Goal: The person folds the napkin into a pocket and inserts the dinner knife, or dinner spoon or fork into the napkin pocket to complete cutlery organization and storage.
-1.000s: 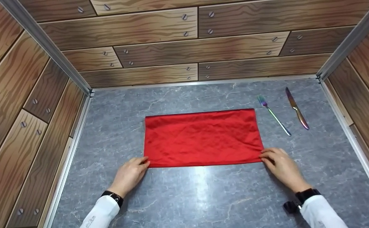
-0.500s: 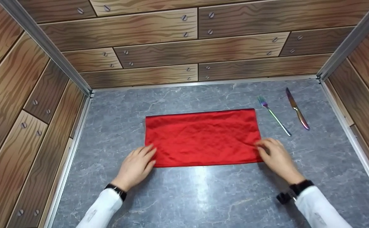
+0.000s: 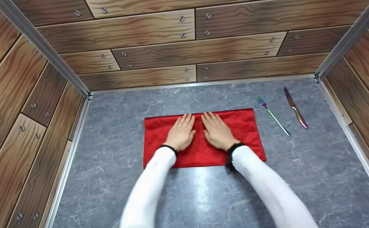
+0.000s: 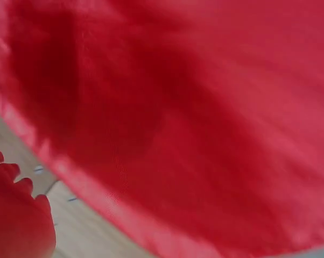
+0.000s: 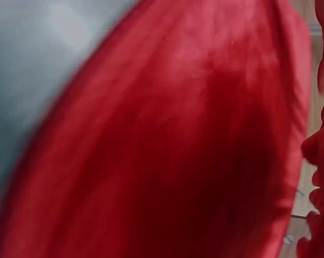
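A red satin cloth (image 3: 244, 133), folded into a rectangle, lies on the grey marbled surface. My left hand (image 3: 181, 131) lies over its middle, fingers straight and pointing at the far edge. Just to the right, my right hand (image 3: 217, 131) lies likewise, with a narrow strip of cloth between the two. Neither hand grips anything. Close up in the left wrist view, the cloth (image 4: 205, 161) nearly fills the picture, and the left hand (image 4: 16, 220) shows at the lower left, tinted red. In the right wrist view, the cloth (image 5: 167, 134) is blurred.
Right of the cloth lie an iridescent fork (image 3: 273, 117) and a knife (image 3: 295, 107) with a coloured sheen. Wood-patterned panels (image 3: 159, 28) wall the back and both sides, with metal strips along the surface's edges.
Both hands have left the cloth's near corners and moved inward and forward onto its middle. Their fingers, pinching the corners at first, are now straight. The cloth, fork and knife stay put.
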`<state>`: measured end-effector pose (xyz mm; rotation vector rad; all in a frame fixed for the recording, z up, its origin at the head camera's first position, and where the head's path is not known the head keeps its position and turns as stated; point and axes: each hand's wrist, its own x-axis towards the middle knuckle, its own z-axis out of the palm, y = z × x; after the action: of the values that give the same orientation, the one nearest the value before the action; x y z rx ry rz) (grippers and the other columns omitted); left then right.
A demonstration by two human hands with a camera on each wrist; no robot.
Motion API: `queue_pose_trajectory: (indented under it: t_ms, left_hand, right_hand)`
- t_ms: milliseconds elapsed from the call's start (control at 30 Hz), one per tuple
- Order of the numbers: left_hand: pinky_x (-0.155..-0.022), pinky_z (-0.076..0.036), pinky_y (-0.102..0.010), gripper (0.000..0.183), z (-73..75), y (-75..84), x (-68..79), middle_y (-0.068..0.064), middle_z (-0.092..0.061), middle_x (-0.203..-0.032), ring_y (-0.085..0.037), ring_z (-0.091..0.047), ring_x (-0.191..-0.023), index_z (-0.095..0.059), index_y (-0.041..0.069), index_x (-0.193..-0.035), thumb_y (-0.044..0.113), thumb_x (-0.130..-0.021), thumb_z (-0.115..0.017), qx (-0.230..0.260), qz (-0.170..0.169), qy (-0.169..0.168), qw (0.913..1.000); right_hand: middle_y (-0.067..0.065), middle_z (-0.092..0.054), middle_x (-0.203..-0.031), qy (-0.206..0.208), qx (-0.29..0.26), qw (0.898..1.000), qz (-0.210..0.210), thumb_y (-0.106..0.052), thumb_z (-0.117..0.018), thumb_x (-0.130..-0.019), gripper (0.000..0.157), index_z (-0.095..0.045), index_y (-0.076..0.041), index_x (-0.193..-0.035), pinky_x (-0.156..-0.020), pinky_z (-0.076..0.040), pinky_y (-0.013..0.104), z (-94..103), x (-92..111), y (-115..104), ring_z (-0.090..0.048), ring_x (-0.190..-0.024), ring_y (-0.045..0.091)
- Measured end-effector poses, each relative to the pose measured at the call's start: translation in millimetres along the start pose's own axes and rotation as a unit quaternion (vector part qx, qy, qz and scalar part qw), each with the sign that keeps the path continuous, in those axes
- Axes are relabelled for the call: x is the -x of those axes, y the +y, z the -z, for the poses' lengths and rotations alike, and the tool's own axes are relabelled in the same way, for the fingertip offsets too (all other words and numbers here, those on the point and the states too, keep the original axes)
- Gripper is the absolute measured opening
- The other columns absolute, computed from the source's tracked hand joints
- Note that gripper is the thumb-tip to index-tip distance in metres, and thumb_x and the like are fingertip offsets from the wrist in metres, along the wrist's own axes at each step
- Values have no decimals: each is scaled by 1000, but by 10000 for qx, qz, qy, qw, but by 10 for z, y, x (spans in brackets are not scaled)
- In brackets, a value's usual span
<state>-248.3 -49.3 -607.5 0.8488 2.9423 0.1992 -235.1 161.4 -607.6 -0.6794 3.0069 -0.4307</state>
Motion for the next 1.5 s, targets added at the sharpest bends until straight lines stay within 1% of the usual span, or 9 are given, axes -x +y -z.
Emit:
queue_pose_trajectory:
  t_ms: [200,333,500,700,900,1067,1167,1400,1500]
  left_hand:
    - [-134,-12,-42,64,-221,-10,-204,-8,-19,-174,-26,-15,-162,-22,10,-165,38,-110,-38,-81,306,-328,9990]
    - [-134,-9,-43,65,-234,10,-247,-6,-13,-175,-24,-10,-163,-18,12,-166,39,-110,-36,-15,480,-560,9973]
    - [-134,-7,-43,66,-240,-1,-239,-4,-11,-175,-24,-9,-163,-15,14,-167,42,-110,-34,42,532,-667,9963]
    - [-134,-5,-44,68,-251,-133,-168,-8,-9,-175,-27,-6,-163,-11,13,-167,47,-111,-28,232,789,-719,9940]
    - [-134,-2,-48,71,-248,-451,-43,-11,-8,-175,-32,-4,-163,-10,11,-167,49,-110,-28,583,1342,-607,9874]
    - [-133,0,-49,88,-289,-746,93,-14,-6,-175,-35,-1,-163,-7,10,-167,66,-104,-33,775,1872,-462,9782]
    - [-133,1,-49,100,-292,-860,163,-14,-5,-175,-36,1,-163,-6,10,-167,75,-97,-38,885,2138,-344,9722]
    - [-133,5,-49,102,-285,-918,223,-14,1,-175,-39,8,-162,-5,12,-167,77,-96,-38,1067,2258,-281,9679]
    - [-133,5,-49,102,-278,-910,229,-14,1,-175,-39,8,-162,-5,13,-167,77,-96,-38,1092,2284,-320,9669]
  right_hand:
    - [21,-27,-169,-357,97,9993,-92,-33,-47,-109,65,-29,2,-160,-133,-15,50,-95,-163,0,-20,-159,39]
    - [20,-25,-170,-526,188,9982,-215,-39,-44,-109,68,-26,0,-162,-133,-13,50,-160,-215,76,-17,-160,37]
    - [16,-20,-172,-613,253,9976,-209,-46,-37,-109,70,-21,-5,-164,-133,-10,48,-255,-206,181,-13,-161,35]
    - [14,-16,-173,-594,114,9980,-183,-48,-32,-109,71,-16,-7,-165,-133,-7,48,-313,-169,212,-10,-162,34]
    - [10,-13,-174,-585,29,9981,-209,-52,-28,-109,72,-13,-10,-166,-134,-3,46,-318,-179,220,-6,-163,31]
    - [9,-11,-175,-634,4,9977,-251,-52,-28,-110,72,-11,-11,-166,-134,-2,46,-306,-179,219,-4,-163,30]
    - [9,-10,-175,-648,-14,9975,-275,-52,-27,-110,72,-10,-11,-166,-134,0,45,-303,-176,223,-3,-163,30]
    - [11,-13,-174,-518,-60,9984,-218,-51,-28,-110,71,-13,-9,-166,-134,-2,47,-317,-182,216,-6,-163,32]
    - [12,-18,-173,-486,38,9982,-354,-48,-32,-109,71,-18,-8,-165,-133,-6,48,-294,-207,159,-11,-162,33]
